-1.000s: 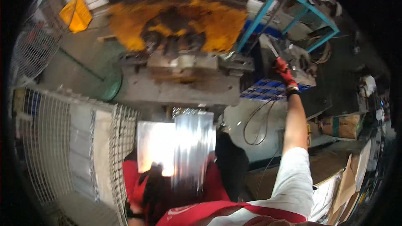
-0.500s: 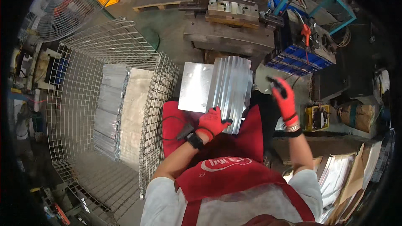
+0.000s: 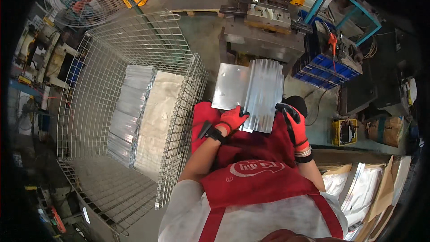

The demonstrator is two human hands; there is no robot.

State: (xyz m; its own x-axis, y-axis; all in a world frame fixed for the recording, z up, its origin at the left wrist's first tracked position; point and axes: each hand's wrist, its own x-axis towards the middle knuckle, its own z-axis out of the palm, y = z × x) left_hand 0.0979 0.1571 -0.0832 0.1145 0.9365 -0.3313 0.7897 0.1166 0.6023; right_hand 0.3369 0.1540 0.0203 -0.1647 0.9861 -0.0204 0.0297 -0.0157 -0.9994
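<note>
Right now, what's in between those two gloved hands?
In the head view, the lower end of the ribbed metal pieces lies between the left hand and right hand, with red apron beside it.

The clearest marking before me was on the bib of my red apron (image 3: 268,189): a line of large white lettering (image 3: 257,167), set sideways on to my chest and framed by a curving white outline. Just to the left of that outline and lower down sat a small white circled mark (image 3: 229,179). On my left hand (image 3: 232,120), the back of the red glove (image 3: 226,125) seemed to bear faint print, too small for me to read. Off to my right, any print on the brown carton (image 3: 392,131) with the green band was too blurred to make out.
</note>
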